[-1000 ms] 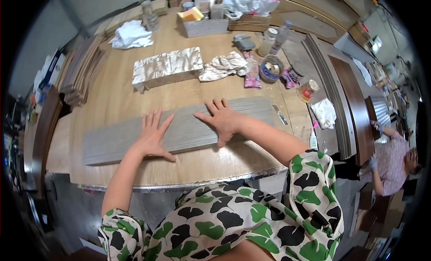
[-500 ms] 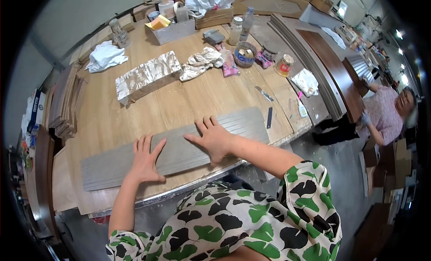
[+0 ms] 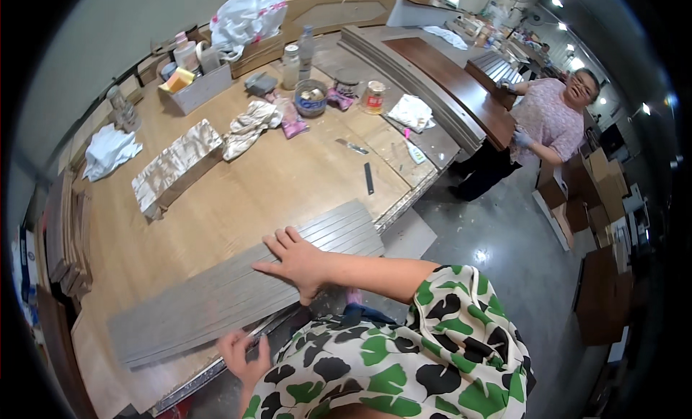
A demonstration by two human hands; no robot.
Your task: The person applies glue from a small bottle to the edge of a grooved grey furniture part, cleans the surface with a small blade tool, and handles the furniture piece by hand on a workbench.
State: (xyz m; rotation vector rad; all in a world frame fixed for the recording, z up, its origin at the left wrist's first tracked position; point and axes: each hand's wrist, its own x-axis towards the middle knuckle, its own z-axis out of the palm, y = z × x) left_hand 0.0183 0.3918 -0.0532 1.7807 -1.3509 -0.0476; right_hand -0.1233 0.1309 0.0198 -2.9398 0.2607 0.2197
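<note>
A long grey grooved board lies along the front of the wooden workbench, its right end near the bench edge. My right hand rests flat on the board right of its middle, fingers spread. My left hand is at the bench's front edge by the board's near side, off its top face. Its fingers are bent and apart, with nothing seen between them; whether they touch the board's edge I cannot tell. Beyond the board's right end lie a dark flat strip and a thin blade.
Farther back are a shiny-wrapped block, a crumpled cloth, a bowl, a tin and a box of bottles. Stacked panels stand at left. At right another person handles a brown board.
My left hand has come off the board's top to the front edge, its fingers now bent. My right hand stays flat on the board. The view has turned to the right.
</note>
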